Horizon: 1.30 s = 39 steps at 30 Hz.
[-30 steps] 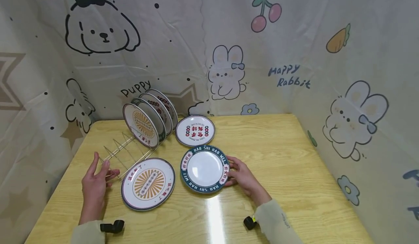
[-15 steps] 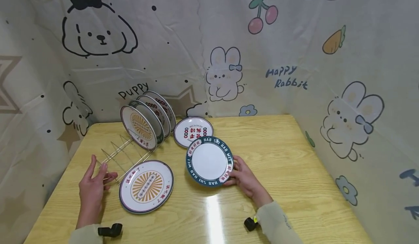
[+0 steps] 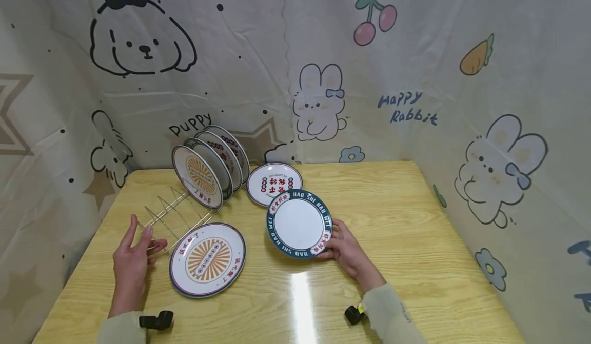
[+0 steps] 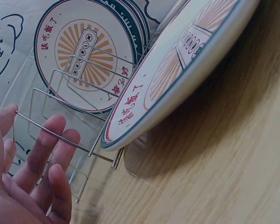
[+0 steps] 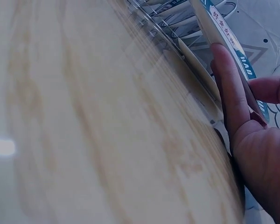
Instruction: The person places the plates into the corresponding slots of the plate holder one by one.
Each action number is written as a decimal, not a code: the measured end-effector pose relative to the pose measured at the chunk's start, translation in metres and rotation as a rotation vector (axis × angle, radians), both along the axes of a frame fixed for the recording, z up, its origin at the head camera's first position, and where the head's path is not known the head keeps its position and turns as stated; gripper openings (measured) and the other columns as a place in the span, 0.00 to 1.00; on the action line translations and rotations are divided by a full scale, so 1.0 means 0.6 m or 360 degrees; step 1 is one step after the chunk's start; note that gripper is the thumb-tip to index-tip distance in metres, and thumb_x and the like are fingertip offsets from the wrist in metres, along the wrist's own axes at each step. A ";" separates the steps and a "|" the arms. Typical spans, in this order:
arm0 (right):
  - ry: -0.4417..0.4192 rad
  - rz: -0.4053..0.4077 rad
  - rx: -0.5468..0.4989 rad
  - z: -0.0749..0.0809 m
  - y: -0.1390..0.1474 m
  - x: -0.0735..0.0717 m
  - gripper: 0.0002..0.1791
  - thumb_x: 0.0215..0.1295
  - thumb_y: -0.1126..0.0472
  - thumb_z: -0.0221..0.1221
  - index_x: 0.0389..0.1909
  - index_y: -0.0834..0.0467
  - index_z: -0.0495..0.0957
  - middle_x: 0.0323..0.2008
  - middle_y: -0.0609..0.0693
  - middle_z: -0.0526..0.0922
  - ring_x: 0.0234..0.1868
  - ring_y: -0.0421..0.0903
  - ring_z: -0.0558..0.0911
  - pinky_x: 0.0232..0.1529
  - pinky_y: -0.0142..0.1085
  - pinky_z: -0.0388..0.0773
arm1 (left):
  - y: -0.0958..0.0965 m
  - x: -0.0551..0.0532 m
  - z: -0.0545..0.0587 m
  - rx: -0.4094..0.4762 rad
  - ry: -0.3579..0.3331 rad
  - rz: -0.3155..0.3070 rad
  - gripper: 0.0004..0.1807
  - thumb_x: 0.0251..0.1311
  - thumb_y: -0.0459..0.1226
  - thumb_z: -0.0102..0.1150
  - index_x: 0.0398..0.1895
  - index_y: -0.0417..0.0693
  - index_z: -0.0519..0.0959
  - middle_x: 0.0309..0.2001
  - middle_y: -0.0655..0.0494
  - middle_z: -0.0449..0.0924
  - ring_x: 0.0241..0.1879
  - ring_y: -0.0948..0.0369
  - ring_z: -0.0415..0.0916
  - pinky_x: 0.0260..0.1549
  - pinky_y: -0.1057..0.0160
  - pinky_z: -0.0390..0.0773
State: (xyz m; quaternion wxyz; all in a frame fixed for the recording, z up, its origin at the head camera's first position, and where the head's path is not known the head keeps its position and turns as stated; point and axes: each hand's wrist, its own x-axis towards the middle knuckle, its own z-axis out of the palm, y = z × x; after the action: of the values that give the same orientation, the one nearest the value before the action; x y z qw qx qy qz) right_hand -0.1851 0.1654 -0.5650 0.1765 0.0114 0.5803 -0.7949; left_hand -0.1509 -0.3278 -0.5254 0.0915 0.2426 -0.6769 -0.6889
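Observation:
My right hand (image 3: 350, 251) pinches the edge of a white plate with a dark green lettered rim (image 3: 299, 225), fingers under it and thumb on top. This plate is tilted and lifted off the table, as the right wrist view shows. At the left, my left hand (image 3: 131, 267) holds the near end of a wire dish rack (image 4: 70, 137), fingertips on its end wire. Several plates (image 3: 199, 175) stand on edge in the rack's far part, an orange sunburst plate foremost. Thin wire dividers show in its near part.
Another sunburst plate (image 3: 208, 259) lies beside the rack, near its front end. Behind the held plate, a white plate with red characters (image 3: 272, 180) lies flat, partly covered from view. A printed cloth (image 3: 258, 52) hangs behind the wooden table (image 3: 392, 205).
My right hand has raised and tilted the green-rimmed plate, shifting it slightly right and away, so it now overlaps the red-character plate in view. My left hand stays at the rack.

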 end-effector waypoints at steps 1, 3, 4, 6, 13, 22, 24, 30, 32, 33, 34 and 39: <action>0.0000 0.0001 0.0001 0.001 0.000 0.000 0.44 0.61 0.81 0.49 0.78 0.59 0.47 0.57 0.59 0.79 0.41 0.48 0.88 0.41 0.43 0.88 | 0.000 0.000 0.000 -0.0001 0.0002 0.0001 0.34 0.71 0.56 0.59 0.76 0.88 0.58 0.25 0.69 0.89 0.30 0.74 0.87 0.21 0.68 0.74; -0.0004 -0.0005 -0.0003 0.002 -0.001 0.000 0.44 0.61 0.81 0.50 0.78 0.59 0.47 0.56 0.58 0.80 0.40 0.48 0.89 0.41 0.43 0.88 | 0.001 0.000 0.000 -0.0001 0.0005 0.0004 0.34 0.71 0.56 0.59 0.76 0.88 0.58 0.25 0.69 0.89 0.29 0.74 0.87 0.21 0.68 0.74; -0.0005 -0.0009 -0.0004 0.002 -0.001 0.000 0.44 0.61 0.81 0.50 0.78 0.59 0.47 0.56 0.58 0.80 0.40 0.48 0.89 0.41 0.43 0.88 | 0.001 0.000 0.000 -0.0002 0.0007 0.0009 0.34 0.71 0.56 0.59 0.76 0.88 0.58 0.25 0.68 0.89 0.29 0.74 0.87 0.20 0.68 0.74; -0.0011 -0.0022 -0.0010 0.002 -0.002 0.001 0.44 0.61 0.81 0.50 0.77 0.59 0.48 0.54 0.56 0.81 0.40 0.49 0.89 0.40 0.43 0.88 | 0.000 0.000 0.000 -0.0004 0.0005 0.0011 0.34 0.71 0.56 0.59 0.76 0.88 0.58 0.25 0.69 0.89 0.29 0.74 0.87 0.20 0.68 0.74; -0.0012 -0.0055 0.0024 0.001 -0.007 0.001 0.43 0.61 0.80 0.51 0.77 0.57 0.50 0.53 0.56 0.81 0.39 0.49 0.89 0.41 0.44 0.88 | -0.001 -0.002 -0.001 -0.0050 -0.0050 0.0018 0.33 0.70 0.58 0.58 0.75 0.91 0.57 0.25 0.72 0.88 0.29 0.76 0.86 0.23 0.68 0.74; -0.0033 0.0057 0.0079 0.005 -0.002 -0.004 0.40 0.67 0.77 0.51 0.77 0.56 0.52 0.54 0.58 0.81 0.39 0.50 0.89 0.43 0.47 0.88 | -0.001 -0.003 -0.002 -0.0030 -0.0057 0.0012 0.33 0.70 0.58 0.58 0.74 0.92 0.57 0.26 0.71 0.89 0.30 0.75 0.87 0.23 0.67 0.74; -0.0028 0.0086 0.0072 0.005 -0.001 -0.005 0.39 0.68 0.77 0.51 0.77 0.56 0.51 0.53 0.57 0.81 0.40 0.49 0.89 0.44 0.47 0.87 | -0.001 -0.002 -0.002 -0.0029 -0.0062 0.0011 0.33 0.70 0.59 0.58 0.75 0.92 0.57 0.26 0.71 0.89 0.30 0.75 0.87 0.24 0.67 0.74; -0.0011 0.0105 0.0036 0.007 -0.002 -0.004 0.40 0.67 0.78 0.50 0.78 0.57 0.50 0.51 0.55 0.81 0.41 0.49 0.88 0.44 0.48 0.87 | 0.000 -0.002 0.000 -0.0033 -0.0055 0.0003 0.33 0.70 0.59 0.58 0.75 0.92 0.57 0.27 0.71 0.89 0.31 0.75 0.87 0.24 0.67 0.74; 0.0007 0.0123 0.0036 0.010 -0.005 -0.001 0.41 0.66 0.78 0.50 0.78 0.57 0.49 0.52 0.55 0.81 0.41 0.49 0.88 0.45 0.48 0.87 | 0.001 -0.001 0.000 -0.0040 -0.0048 -0.0001 0.33 0.70 0.59 0.58 0.75 0.91 0.57 0.27 0.71 0.89 0.31 0.75 0.87 0.24 0.68 0.74; 0.0016 0.0133 0.0041 0.013 -0.007 0.000 0.41 0.66 0.78 0.50 0.78 0.57 0.49 0.52 0.55 0.81 0.40 0.49 0.88 0.45 0.49 0.87 | 0.001 -0.001 0.000 -0.0042 -0.0046 -0.0001 0.33 0.70 0.59 0.58 0.75 0.91 0.57 0.27 0.71 0.89 0.31 0.75 0.87 0.24 0.68 0.74; 0.0020 0.0143 0.0041 0.015 -0.009 0.000 0.42 0.65 0.78 0.51 0.78 0.57 0.49 0.53 0.56 0.80 0.41 0.50 0.88 0.46 0.49 0.87 | 0.001 -0.001 0.000 -0.0047 -0.0046 -0.0001 0.33 0.70 0.59 0.57 0.75 0.91 0.57 0.27 0.71 0.89 0.31 0.75 0.87 0.25 0.68 0.74; 0.0036 0.0168 0.0055 0.029 -0.026 0.000 0.43 0.64 0.78 0.53 0.78 0.55 0.51 0.57 0.59 0.76 0.41 0.51 0.88 0.46 0.50 0.87 | -0.001 -0.001 -0.002 -0.0039 -0.0032 -0.0002 0.34 0.71 0.58 0.57 0.76 0.89 0.57 0.26 0.70 0.89 0.30 0.75 0.87 0.23 0.68 0.74</action>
State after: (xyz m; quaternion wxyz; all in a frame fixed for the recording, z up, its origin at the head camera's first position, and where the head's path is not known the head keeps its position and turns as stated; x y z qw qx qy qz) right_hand -0.1852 0.1497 -0.5474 0.2114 -0.0254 0.5957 -0.7745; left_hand -0.1513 -0.3284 -0.5268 0.0871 0.2479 -0.6864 -0.6781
